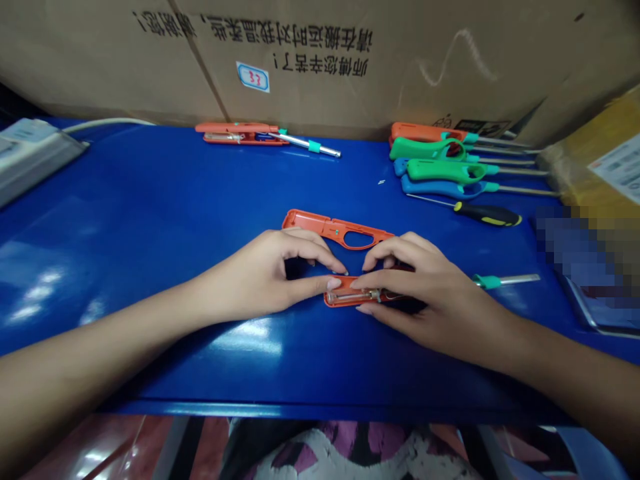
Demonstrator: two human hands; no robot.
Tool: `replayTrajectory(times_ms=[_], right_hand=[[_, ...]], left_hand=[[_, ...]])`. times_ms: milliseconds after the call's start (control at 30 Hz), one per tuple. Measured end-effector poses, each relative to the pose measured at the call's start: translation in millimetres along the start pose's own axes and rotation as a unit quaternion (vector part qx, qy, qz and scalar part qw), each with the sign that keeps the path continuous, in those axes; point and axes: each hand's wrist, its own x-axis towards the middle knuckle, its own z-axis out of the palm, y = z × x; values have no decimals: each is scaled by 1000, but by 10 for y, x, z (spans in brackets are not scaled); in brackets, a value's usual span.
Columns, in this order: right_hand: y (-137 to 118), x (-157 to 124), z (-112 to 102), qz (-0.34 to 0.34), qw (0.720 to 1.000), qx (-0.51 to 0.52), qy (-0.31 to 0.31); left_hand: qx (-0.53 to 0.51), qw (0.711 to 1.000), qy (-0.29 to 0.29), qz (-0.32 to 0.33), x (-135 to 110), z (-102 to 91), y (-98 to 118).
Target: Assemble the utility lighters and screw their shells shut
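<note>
The orange lighter half [345, 298] lies on the blue table [150, 220] just nearer the person than the loose cover shell [335, 229], open side up, with small metal parts showing inside it. Judging by this, the work is midway: the casing is apart, its inner parts are exposed under the fingers, and the shell is not yet on.

The left hand [270, 277] is curled, thumb and forefinger nearly closed, their tips touching the left end of the half. The right hand [425, 293] lies over its middle, fingers bent, thumb and forefinger pinching at the inner metal piece. Neither hand lifts it; it rests on the table.

Its long axis runs left to right, roughly parallel to the shell. The metal nozzle [505, 280] with its teal collar sticks out past the right hand and points to the person's right.

Right of the shell and a little farther off lies a screwdriver [487, 214]. Beyond that sits a row of closed lighters [440, 170]. Left of the shell and farther back lies another orange lighter [240, 132].
</note>
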Motion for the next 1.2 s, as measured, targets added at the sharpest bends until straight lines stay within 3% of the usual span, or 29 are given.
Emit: replayTrajectory(times_ms=[167,367,1200], right_hand=[[-33,5,27,21,1000,19,5],[-89,1,5,43,998,46,10],[-82,2,-60,41,999,25,-3]], left_hand=[[44,997,-38,43,-18,-3,46],[75,994,2,85,-33,87,21],[78,995,25,50,-17,178,87]])
